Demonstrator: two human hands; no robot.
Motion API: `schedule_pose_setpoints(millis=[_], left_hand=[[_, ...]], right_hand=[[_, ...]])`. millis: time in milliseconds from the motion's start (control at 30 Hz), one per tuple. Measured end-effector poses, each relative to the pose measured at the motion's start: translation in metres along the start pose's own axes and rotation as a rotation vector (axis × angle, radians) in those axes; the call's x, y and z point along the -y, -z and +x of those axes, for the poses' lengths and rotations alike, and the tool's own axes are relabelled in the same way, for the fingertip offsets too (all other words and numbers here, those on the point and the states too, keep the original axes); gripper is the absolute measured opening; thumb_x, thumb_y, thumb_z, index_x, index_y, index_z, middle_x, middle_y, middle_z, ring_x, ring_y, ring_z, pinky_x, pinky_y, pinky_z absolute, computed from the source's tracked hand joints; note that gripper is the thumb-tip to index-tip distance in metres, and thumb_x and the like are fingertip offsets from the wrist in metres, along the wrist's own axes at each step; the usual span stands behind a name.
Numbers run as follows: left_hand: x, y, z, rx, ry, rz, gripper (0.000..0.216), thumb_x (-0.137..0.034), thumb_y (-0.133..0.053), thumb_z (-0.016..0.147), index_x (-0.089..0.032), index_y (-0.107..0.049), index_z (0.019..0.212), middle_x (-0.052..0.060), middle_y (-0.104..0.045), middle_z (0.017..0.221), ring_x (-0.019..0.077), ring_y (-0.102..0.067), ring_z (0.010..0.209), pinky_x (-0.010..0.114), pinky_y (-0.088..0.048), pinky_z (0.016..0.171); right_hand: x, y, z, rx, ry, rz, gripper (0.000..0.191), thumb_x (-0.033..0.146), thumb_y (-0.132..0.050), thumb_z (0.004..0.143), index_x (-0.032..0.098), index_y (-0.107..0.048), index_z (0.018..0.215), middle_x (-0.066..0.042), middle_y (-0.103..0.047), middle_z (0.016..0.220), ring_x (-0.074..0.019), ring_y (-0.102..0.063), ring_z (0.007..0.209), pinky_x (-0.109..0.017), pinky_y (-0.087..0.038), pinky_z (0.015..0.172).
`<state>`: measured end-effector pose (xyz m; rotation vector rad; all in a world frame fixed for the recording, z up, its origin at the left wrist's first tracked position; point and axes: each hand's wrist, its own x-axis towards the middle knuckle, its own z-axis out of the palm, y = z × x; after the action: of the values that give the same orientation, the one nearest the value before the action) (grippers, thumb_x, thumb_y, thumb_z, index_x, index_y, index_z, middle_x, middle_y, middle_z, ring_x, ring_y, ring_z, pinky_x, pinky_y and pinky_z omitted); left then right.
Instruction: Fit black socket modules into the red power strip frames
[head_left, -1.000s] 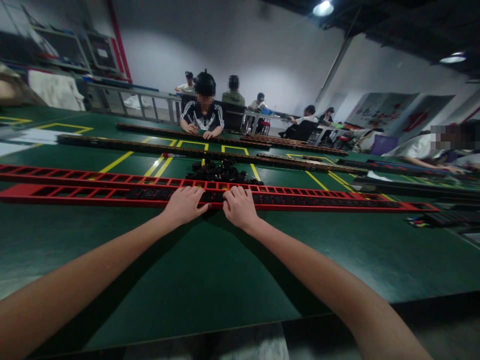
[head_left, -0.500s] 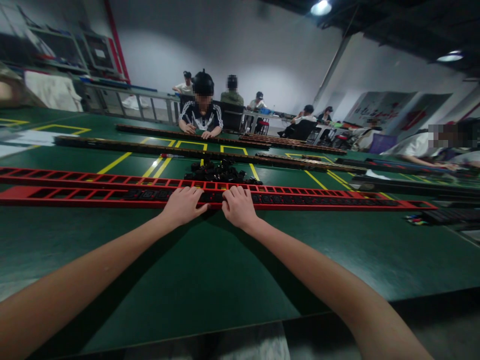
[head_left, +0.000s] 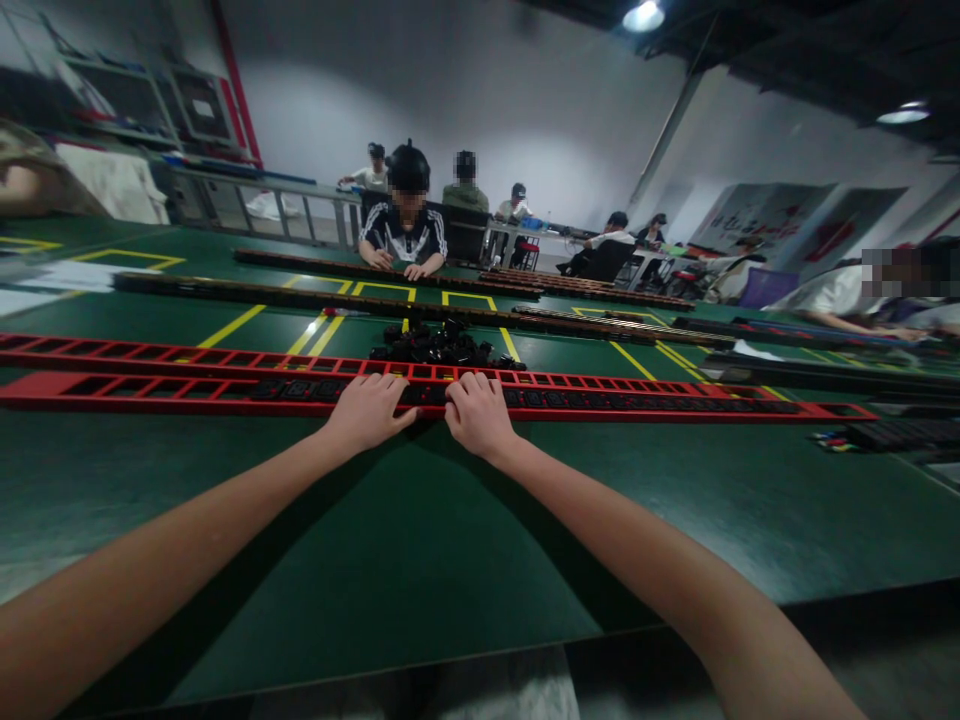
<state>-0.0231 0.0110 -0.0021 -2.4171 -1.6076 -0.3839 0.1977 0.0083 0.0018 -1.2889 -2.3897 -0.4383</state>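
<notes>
A long red slotted frame (head_left: 180,406) lies across the table in front of me, and black square inserts (head_left: 555,399) fill many of its slots. My left hand (head_left: 367,412) is closed over the frame near its middle, fingers bent over the top and thumb stretched along the near side. Just to the right, my right hand (head_left: 481,414) also grips the frame, its fingers curled. Black inserts show in the small gap between the hands; what lies under the fingers is hidden. Directly behind runs a second red slotted frame (head_left: 217,357).
A heap of black parts (head_left: 442,345) sits beyond the frames. Long dark strips (head_left: 300,296) lie further back on the green table (head_left: 390,570). Black pieces with coloured ends (head_left: 840,440) are at the right. Across the table sits a co-worker (head_left: 405,230); others are behind.
My hands keep the same place and grip on the red frame. The view has shifted very slightly. At the far left, a person's arm has moved a little.
</notes>
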Motion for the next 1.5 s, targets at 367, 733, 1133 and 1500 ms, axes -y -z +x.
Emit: schedule_pose_setpoints(millis=[367, 733, 1133, 1500], left_hand=[[-0.0008, 0.0015, -0.0005, 0.006, -0.011, 0.024, 0.052, -0.052, -0.05, 0.101, -0.009, -0.066, 0.125, 0.02, -0.072, 0.119, 0.0357, -0.068, 0.11, 0.048, -0.049, 0.094], [0.0, 0.0001, -0.0003, -0.005, -0.009, 0.012, 0.051, -0.051, -0.052, 0.1, -0.01, -0.067, 0.125, 0.02, -0.073, 0.12, 0.0364, -0.067, 0.112, 0.048, -0.049, 0.096], [0.0008, -0.0006, -0.0001, -0.004, -0.013, 0.045, 0.052, -0.052, -0.051, 0.101, -0.009, -0.066, 0.125, 0.019, -0.073, 0.119, 0.0349, -0.068, 0.109, 0.047, -0.05, 0.094], [0.0011, -0.0008, -0.0001, -0.002, -0.015, 0.044, 0.051, -0.053, -0.05, 0.101, -0.01, -0.067, 0.124, 0.019, -0.073, 0.117, 0.0347, -0.068, 0.108, 0.046, -0.05, 0.092]], right_hand=[[-0.0001, -0.002, -0.0002, -0.011, -0.001, -0.001, 0.022, 0.027, -0.052, 0.101, 0.018, -0.066, 0.115, -0.013, -0.068, 0.117, -0.0294, -0.054, 0.108, -0.044, -0.037, 0.094], [-0.0006, -0.0027, 0.001, -0.02, 0.0, 0.015, 0.022, 0.027, -0.052, 0.101, 0.017, -0.065, 0.115, -0.013, -0.069, 0.117, -0.0298, -0.055, 0.108, -0.044, -0.037, 0.095], [-0.0016, -0.0055, 0.0008, -0.021, 0.013, 0.054, 0.021, 0.027, -0.051, 0.101, 0.018, -0.065, 0.114, -0.014, -0.068, 0.117, -0.0299, -0.055, 0.109, -0.045, -0.036, 0.097], [-0.0007, -0.0046, 0.0003, -0.025, 0.021, 0.062, 0.021, 0.026, -0.052, 0.1, 0.017, -0.064, 0.115, -0.014, -0.068, 0.118, -0.0297, -0.054, 0.108, -0.045, -0.035, 0.099]])
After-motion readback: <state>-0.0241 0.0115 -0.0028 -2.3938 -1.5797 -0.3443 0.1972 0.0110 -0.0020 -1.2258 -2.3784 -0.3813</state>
